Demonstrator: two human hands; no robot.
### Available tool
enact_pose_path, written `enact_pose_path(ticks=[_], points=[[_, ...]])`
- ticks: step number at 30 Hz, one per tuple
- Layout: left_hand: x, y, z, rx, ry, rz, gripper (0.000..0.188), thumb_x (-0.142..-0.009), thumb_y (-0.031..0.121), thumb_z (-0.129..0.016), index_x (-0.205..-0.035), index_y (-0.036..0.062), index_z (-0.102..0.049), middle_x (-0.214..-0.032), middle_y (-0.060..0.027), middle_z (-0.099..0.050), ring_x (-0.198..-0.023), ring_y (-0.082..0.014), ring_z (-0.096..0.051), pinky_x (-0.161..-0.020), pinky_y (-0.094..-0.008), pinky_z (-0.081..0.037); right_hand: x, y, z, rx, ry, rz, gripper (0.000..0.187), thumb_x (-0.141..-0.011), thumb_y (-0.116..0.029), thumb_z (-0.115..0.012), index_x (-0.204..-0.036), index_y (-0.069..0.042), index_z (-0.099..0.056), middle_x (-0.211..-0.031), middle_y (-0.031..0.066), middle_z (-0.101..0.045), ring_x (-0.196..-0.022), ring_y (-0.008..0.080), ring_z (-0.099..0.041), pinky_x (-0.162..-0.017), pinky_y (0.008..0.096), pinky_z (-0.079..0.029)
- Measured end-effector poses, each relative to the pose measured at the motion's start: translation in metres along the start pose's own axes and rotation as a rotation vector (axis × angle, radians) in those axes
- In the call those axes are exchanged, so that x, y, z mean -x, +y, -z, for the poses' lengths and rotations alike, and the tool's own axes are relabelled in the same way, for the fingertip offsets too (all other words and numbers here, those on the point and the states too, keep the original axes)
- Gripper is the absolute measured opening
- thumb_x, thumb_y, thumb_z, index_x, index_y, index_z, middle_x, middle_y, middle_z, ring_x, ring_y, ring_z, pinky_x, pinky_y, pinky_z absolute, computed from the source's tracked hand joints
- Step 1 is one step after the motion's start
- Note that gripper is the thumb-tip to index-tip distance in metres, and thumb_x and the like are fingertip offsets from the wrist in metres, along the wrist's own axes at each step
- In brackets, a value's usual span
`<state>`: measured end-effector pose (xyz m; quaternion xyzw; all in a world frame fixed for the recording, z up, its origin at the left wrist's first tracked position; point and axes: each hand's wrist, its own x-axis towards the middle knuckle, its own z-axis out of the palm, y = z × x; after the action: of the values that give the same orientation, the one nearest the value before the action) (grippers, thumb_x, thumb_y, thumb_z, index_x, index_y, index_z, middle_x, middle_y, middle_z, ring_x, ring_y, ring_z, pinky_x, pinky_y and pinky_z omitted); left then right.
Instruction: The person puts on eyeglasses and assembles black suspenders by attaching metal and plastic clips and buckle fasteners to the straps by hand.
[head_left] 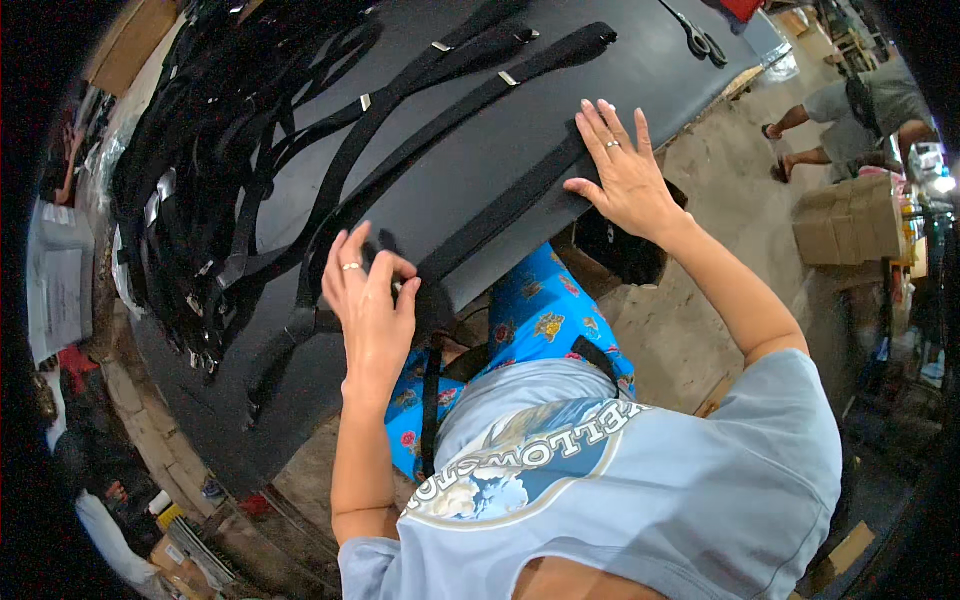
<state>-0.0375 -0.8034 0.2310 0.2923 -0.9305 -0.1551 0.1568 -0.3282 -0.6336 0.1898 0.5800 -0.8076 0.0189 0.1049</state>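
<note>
Two hands, left hand [370, 300] pinching black strap [470, 225], right hand [625, 170] flat

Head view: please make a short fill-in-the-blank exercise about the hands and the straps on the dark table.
1. The right hand lies ____ on the black strap.
2. The left hand pinches the strap near the table edge and wears a ____ on one finger.
3. A pair of ____ lies at the table's far corner.

Missing words: flat; ring; scissors

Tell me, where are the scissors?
In the head view the scissors lie at the far right corner of the dark table, beyond the right hand and past the strap ends.
</note>
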Motion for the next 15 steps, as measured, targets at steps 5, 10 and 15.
enact_pose_path(ticks=[5,10,15], points=[[-0.066,0.037,-0.014,0.325,-0.256,-0.452,0.024,-0.086,0.003,-0.06,-0.11,0.0036,-0.056,-0.144,-0.0154,-0.042,-0.139,-0.0344,-0.033,-0.114,-0.0429,-0.028,-0.002,-0.002,-0.002,-0.053,0.008,-0.018,0.08,-0.093,-0.055,-0.043,-0.148,0.0,-0.024,-0.156,0.0142,-0.022,-0.145,0.031,-0.016,-0.117,0.052,-0.001],[-0.125,0.077,-0.112,0.254,-0.138,-0.644,0.06,-0.097,0.033,-0.047,-0.149,0.0098,-0.028,-0.158,-0.0102,-0.019,-0.145,-0.0289,-0.018,-0.117,-0.0489,-0.018,0.0,0.009,-0.015,-0.217,0.074,0.027,0.06,-0.096,-0.03,-0.049,-0.145,0.001,-0.031,-0.154,0.018,-0.026,-0.144,0.0327,-0.022,-0.117,0.0521,-0.007],[-0.124,0.086,-0.133,0.065,-0.144,-0.689,0.082,-0.091,0.062,-0.039,-0.15,0.0076,-0.024,-0.158,-0.0073,-0.02,-0.146,-0.0272,-0.017,-0.115,-0.0574,-0.014,-0.015,0.059,-0.004,-0.652,0.386,-0.107,0.052,-0.083,0.002,-0.055,-0.134,-0.004,-0.049,-0.142,0.0194,-0.045,-0.133,0.0341,-0.042,-0.111,0.0417,-0.031]])
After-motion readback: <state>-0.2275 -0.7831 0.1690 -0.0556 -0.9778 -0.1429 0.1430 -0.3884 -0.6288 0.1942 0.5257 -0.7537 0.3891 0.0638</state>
